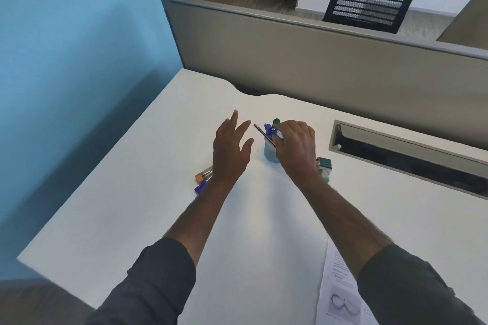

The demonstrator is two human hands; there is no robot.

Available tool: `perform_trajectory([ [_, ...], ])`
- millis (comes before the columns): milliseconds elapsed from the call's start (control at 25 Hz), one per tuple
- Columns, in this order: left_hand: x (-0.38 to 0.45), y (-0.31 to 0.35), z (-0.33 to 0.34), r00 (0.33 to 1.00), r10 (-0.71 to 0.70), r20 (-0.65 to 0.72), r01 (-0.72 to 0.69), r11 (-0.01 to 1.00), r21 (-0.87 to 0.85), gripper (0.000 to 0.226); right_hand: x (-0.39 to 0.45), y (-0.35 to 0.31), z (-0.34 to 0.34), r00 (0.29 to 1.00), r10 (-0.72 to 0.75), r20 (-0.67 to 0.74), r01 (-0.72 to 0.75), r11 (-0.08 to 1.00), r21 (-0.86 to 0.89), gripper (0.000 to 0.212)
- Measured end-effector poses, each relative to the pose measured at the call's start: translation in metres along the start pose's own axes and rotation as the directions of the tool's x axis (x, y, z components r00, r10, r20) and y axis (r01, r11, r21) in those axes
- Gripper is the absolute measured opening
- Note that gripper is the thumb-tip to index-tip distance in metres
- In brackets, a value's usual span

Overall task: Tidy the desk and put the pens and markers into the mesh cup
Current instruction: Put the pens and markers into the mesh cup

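Observation:
The mesh cup (269, 153) stands mid-desk with a blue pen (268, 129) and a green marker (276, 121) sticking out of it. My right hand (297, 144) is over the cup's rim, shut on a thin dark pen (263, 137) that slants up to the left. My left hand (231, 149) hovers just left of the cup, fingers spread, holding nothing. Under its wrist lie an orange-capped marker (202, 175) and a blue-capped pen (201, 187) on the white desk (132, 192).
A green and white object (325, 166) lies right of the cup, partly behind my right wrist. A printed sheet (340, 295) sits at the desk's near right. A recessed cable tray (406, 150) runs along the back right, below a grey partition (317, 66).

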State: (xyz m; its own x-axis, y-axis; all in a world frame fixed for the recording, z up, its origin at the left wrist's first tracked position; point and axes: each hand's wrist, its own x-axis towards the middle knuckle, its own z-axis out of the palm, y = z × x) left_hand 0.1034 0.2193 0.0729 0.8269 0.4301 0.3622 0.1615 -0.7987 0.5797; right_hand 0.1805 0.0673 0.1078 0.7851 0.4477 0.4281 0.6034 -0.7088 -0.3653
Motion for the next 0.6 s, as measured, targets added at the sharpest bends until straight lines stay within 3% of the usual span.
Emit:
perform_trajectory([
  [200,-0.039,-0.047,-0.024,0.968,-0.246,0.038,0.249,0.965,-0.081,0.042,-0.025,-0.030,0.020,0.991,-0.125,0.043,0.120,0.988,0.101,0.021],
  [360,-0.063,-0.084,-0.033,0.897,-0.437,0.061,0.441,0.893,-0.091,0.031,-0.044,-0.052,0.051,0.959,-0.189,0.209,0.164,0.977,0.133,0.024],
  [600,-0.117,-0.110,-0.028,0.892,-0.451,0.032,0.450,0.892,0.043,0.038,-0.049,-0.089,0.099,0.807,-0.329,0.491,0.272,0.944,0.186,0.050],
])
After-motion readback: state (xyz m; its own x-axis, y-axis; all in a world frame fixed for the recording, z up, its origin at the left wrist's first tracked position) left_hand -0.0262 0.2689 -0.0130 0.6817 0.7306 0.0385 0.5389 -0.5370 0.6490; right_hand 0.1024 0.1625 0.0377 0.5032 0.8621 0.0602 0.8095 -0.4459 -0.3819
